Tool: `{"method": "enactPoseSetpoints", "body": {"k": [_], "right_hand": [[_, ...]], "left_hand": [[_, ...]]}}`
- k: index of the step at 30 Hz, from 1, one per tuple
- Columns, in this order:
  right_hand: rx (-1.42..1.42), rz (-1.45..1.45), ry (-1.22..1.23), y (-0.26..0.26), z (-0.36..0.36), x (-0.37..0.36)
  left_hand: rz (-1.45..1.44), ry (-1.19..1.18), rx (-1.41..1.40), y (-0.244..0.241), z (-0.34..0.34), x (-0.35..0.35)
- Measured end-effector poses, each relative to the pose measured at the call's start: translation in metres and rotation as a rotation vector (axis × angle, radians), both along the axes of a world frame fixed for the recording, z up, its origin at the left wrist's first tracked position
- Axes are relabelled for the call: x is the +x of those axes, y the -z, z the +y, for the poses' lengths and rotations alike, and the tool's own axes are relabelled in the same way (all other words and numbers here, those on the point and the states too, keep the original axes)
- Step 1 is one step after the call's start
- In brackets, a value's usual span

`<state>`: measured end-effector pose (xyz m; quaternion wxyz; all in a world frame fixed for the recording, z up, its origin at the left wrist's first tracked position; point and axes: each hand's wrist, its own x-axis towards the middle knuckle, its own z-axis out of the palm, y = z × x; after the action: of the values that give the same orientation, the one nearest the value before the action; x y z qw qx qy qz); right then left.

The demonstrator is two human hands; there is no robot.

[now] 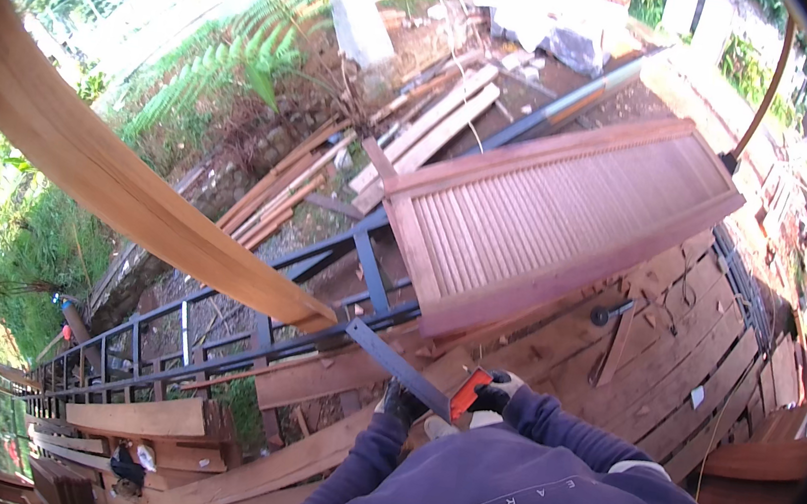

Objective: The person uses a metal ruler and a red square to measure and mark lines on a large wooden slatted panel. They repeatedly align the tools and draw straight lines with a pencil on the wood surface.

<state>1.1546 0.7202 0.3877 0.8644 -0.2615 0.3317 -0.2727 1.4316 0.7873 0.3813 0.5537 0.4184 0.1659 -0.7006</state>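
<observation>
A square [400,371] with a dark metal blade and an orange stock lies across my two gloved hands. My right hand [496,393] grips the orange stock. Against the blade's lower edge is my left hand [403,404] in a dark glove; its fingers are partly hidden, so its hold is unclear. The blade's far end points up and left, close to the lower end of a long pale wooden beam [174,212], which slants in from the upper left. Whether blade and beam touch cannot be told.
A louvred wooden panel [559,218] rests beyond my hands on a dark metal frame [371,267]. To the right, a tool with a round black disc [599,317] lies on wooden decking [668,375] among offcuts. Planks [136,412] are stacked lower left. More timber [430,130] lies on the ground.
</observation>
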Motion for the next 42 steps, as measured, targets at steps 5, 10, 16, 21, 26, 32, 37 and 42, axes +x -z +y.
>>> {"method": "enactPoseSetpoints", "body": {"k": [5,10,16,21,26,32,37,42], "right_hand": [[0.022,0.201,-0.267,0.003,-0.006,0.017],[-0.178,0.568,-0.621,0.002,-0.026,0.028],[-0.667,0.773,-0.716,0.018,-0.069,0.027],[-1.002,0.876,-0.264,0.053,-0.126,0.039],[-1.429,1.000,-0.059,0.106,-0.205,0.060],[-1.684,0.967,-0.177,0.169,-0.239,0.083],[-1.830,0.854,-0.193,0.172,-0.230,0.087],[-1.937,0.951,-0.158,0.181,-0.218,0.088]], "left_hand": [[-0.545,0.049,-0.191,0.050,0.022,-0.007],[-0.767,0.011,0.022,0.027,0.011,-0.014],[-0.798,0.052,0.068,0.065,-0.022,-0.003],[-0.724,0.111,0.023,0.113,-0.049,0.014],[-0.695,0.100,-0.127,0.170,-0.080,0.038],[-0.618,0.096,-0.263,0.249,-0.102,0.073],[-0.612,0.032,-0.542,0.283,-0.110,0.081],[-0.456,-0.021,-0.694,0.340,-0.122,0.072]]}}
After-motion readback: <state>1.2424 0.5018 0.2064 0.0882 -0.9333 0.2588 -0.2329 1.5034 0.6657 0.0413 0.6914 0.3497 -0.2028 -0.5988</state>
